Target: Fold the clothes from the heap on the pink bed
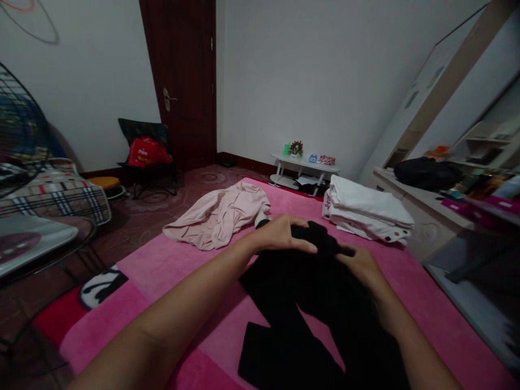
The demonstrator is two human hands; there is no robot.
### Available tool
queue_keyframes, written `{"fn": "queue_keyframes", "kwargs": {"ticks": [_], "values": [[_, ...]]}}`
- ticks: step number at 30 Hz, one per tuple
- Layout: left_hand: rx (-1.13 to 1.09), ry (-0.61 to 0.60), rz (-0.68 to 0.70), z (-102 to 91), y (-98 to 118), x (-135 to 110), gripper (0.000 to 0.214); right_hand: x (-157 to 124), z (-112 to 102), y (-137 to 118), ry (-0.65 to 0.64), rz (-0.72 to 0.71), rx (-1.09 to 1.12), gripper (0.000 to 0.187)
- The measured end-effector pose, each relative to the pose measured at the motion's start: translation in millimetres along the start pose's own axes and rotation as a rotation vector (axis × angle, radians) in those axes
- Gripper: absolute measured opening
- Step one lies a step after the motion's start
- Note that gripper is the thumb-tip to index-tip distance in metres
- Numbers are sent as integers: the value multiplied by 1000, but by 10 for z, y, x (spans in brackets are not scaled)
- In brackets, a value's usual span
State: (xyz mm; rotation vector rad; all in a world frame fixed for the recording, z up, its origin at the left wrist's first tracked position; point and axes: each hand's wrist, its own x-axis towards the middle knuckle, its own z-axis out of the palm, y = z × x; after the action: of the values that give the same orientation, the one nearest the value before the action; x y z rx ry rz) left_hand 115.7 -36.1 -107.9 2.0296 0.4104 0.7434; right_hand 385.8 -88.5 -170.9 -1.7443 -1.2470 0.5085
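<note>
Black trousers (300,292) lie on the pink bed cover (142,265), legs toward me, with part of one leg bent over. My left hand (282,235) is at the bunched waist end, thumb and fingers curved around the dark cloth between them. On the other side of the waist, my right hand (361,264) pinches its edge; some of its fingertips are hidden by cloth. Just beyond my left hand, a pale pink long-sleeved shirt (227,211) is spread loosely. Folded white cloth (368,211) is stacked to the right, beyond my right hand.
A low white table (300,161) with small items stands past the bed. At the left are a fan (24,124), a plaid-covered seat (60,189) and a chair with a red bag (147,151). A cabinet (426,200) bearing a black bag (426,172) borders the right side.
</note>
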Motion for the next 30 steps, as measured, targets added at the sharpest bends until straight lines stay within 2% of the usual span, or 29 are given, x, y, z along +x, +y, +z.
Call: {"fn": "queue_keyframes", "kwargs": {"ticks": [2, 4, 5, 7, 8, 11, 13, 15, 19, 22, 25, 30], "values": [[-16, -184, -74, 35, -77, 4, 43, 41, -234, 18, 454, 76, 85, 35], [-66, -322, -127, 120, -217, 26, 48, 75, -466, 95, 847, 71, 257, 43], [-52, -344, -132, 182, -299, 38, 45, 84, -557, 142, 991, 40, 349, 45], [98, -276, -95, 329, -450, 58, 27, 83, -669, 219, 1147, -64, 458, 42], [206, -199, -60, 403, -510, 61, 25, 75, -688, 240, 1171, -116, 459, 39], [472, 22, 44, 561, -617, 45, 70, 50, -660, 234, 1153, -225, 355, 34], [588, 73, 69, 594, -650, 26, 94, 43, -625, 204, 1136, -267, 311, 34], [663, 45, 26, 583, -679, 17, 103, 43, -608, 187, 1117, -291, 302, 35], [737, -57, -87, 524, -731, 40, 88, 40, -614, 225, 1069, -268, 312, 32], [726, -62, -68, 478, -717, 58, 75, 39, -625, 293, 1043, -245, 339, 31], [644, 23, -55, 389, -631, 64, 63, 48, -648, 359, 1033, -237, 377, 31], [395, 277, -8, 144, -430, 109, 34, 84, -664, 397, 1007, -201, 453, 27]]}}
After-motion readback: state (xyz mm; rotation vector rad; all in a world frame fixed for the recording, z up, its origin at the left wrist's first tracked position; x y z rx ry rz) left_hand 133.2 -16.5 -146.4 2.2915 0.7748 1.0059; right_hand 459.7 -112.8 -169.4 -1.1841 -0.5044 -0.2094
